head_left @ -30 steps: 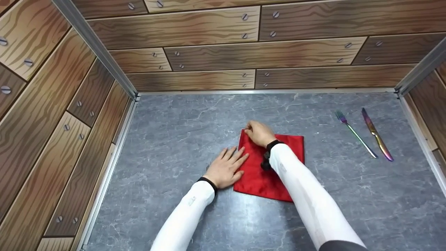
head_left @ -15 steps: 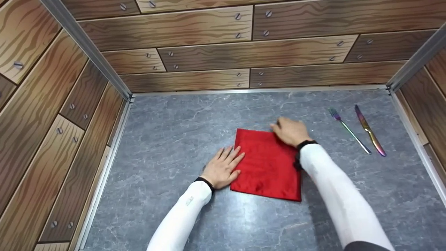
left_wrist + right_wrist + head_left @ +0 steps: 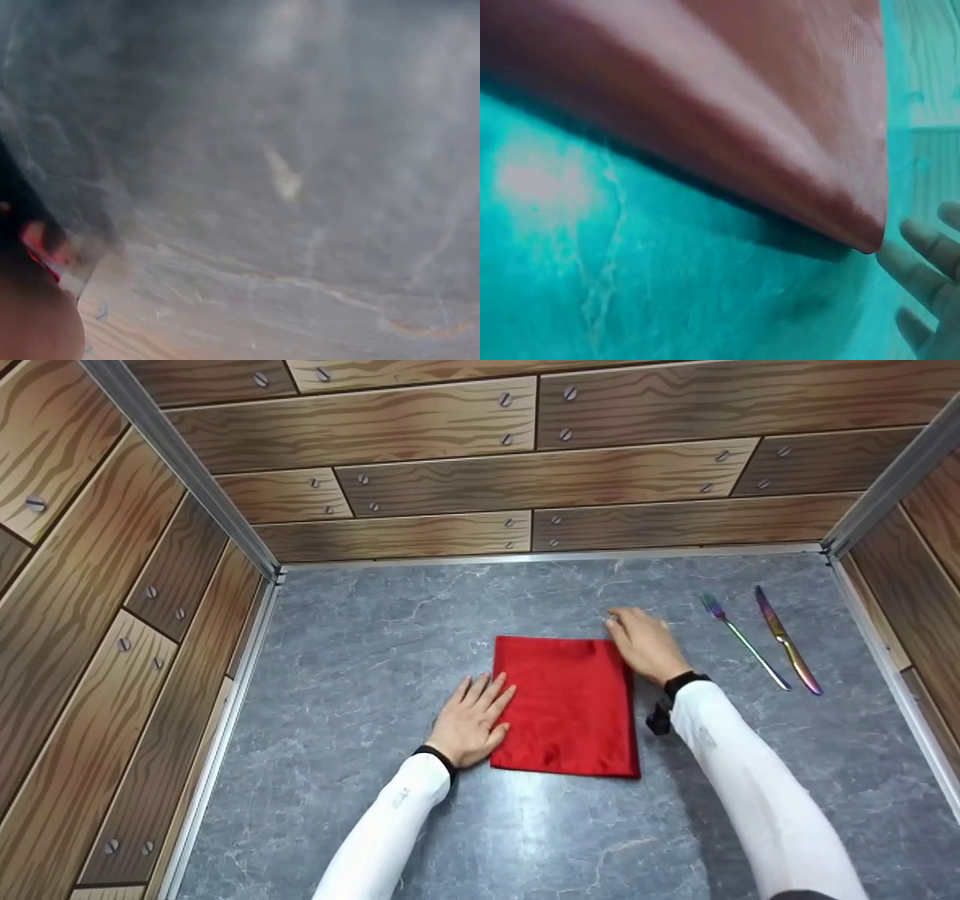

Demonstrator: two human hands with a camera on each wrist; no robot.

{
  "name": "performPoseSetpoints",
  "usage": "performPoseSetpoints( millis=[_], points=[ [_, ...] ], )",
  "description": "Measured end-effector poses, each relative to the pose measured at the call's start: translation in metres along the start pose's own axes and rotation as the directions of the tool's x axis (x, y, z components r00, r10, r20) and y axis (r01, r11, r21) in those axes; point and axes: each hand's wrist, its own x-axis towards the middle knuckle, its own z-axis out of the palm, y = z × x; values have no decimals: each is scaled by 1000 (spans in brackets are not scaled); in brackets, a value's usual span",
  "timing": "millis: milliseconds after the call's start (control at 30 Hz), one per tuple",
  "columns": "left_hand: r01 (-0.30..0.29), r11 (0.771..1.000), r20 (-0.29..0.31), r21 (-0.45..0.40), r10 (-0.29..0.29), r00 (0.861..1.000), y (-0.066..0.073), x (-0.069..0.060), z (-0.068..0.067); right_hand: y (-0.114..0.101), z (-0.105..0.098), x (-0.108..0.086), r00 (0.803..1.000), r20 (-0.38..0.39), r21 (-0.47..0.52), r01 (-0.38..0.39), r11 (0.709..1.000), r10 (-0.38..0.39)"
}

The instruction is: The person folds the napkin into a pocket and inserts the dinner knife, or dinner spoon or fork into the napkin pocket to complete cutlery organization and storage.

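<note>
A red cloth, squarish and folded flat, lies on the grey marbled surface in the head view. My left hand rests with fingers spread on its left edge. At the cloth's far right corner is my right hand, fingers loosely extended, holding nothing. The right wrist view shows the corner of the cloth beside the fingertips of the right hand; whether they touch is hard to tell. In the left wrist view, part of the left hand appears at the lower left, blurred.
A shiny multicoloured fork and a matching knife lie side by side to the right of the right hand. Wood-patterned panels with metal edging stand behind and on both sides of the surface.
My right hand has moved from the cloth's far left corner along its far edge to the far right corner, and its fingers have loosened. The left hand stays on the left edge.
</note>
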Motion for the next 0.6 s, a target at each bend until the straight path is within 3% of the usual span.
performPoseSetpoints(
  millis=[133, 267, 467, 600],
  points=[
    [49, 999, -18, -24, -49, 999, -1, 7, -10, -18, 9, -13, 994, 36, -170, 103, 980, -98],
    [66, 994, -57, -83, -71, 996, 2, 29, -22, -35, 24, -28, 984, 136, -298, 153, 942, -117],
    [85, 994, -29, -63, -87, 996, 2, 67, -24, -42, 42, -35, 980, 174, -318, 145, 937, -92],
    [127, 991, 9, -39, -127, 992, -6, 77, -15, -34, 51, -36, 981, 166, -321, 150, 935, -101]
  ],
)
